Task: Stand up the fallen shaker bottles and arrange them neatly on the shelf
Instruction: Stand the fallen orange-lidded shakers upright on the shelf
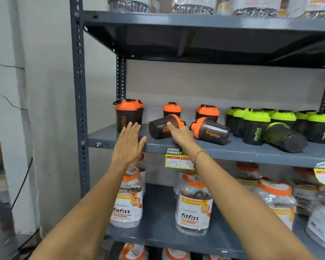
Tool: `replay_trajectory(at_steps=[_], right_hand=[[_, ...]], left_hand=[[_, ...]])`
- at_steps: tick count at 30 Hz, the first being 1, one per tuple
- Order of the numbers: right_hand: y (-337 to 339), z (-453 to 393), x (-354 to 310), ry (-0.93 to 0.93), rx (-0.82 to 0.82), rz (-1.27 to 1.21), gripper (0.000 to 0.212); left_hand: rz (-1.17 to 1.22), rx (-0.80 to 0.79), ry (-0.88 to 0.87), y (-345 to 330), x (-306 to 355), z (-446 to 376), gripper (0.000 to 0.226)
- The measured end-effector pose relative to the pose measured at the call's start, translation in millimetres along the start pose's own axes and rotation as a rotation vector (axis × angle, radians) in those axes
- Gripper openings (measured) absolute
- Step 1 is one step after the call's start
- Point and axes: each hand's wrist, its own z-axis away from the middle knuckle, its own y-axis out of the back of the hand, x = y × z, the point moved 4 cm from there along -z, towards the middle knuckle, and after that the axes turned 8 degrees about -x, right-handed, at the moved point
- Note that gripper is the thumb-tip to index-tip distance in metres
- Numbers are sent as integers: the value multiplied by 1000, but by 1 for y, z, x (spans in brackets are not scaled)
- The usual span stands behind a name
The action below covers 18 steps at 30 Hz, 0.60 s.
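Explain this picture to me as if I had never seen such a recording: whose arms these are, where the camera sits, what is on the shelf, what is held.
There is no machine: a person works with bare hands, and the one camera sits on their head, looking forward and down. The left hand is open and flat, near an upright orange-lidded shaker. The right hand reaches to a fallen orange-lidded shaker and touches it; nothing is lifted. A second fallen orange shaker and a fallen green-lidded shaker lie on the grey shelf, among upright ones. Below stand large jars.
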Motion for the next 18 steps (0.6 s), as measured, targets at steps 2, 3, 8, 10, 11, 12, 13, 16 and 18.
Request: replay_trajectory(at_steps=[2,3,8,10,11,12,13,16,18], right_hand=[[-12,-6,-2,-41,-15,-2,64],[-18,-11,-2,-59,-21,31,69],[-34,-27,-12,-278,32,108,99],[-40,-31,-15,-360,55,109,104],[-43,-34,-17,-390,69,94,104],[-46,-34,-19,-417,78,79,103],[-48,-36,-20,-433,91,57,100],[-49,-38,-23,-455,82,-27,92],[-46,-38,-23,-433,72,-111,90]], left_hand=[[-6,21,-21,-3,-15,3,52],[-18,31,-46,-7,-22,4,50],[-45,127,-131,-11,-32,2,37],[-44,176,-123,-16,-33,3,35],[-47,201,-128,-18,-33,3,34],[-46,221,-135,-20,-34,3,33],[-48,237,-143,-21,-35,2,32],[-46,252,-155,-23,-36,3,32],[-50,266,-167,-24,-37,4,31]])
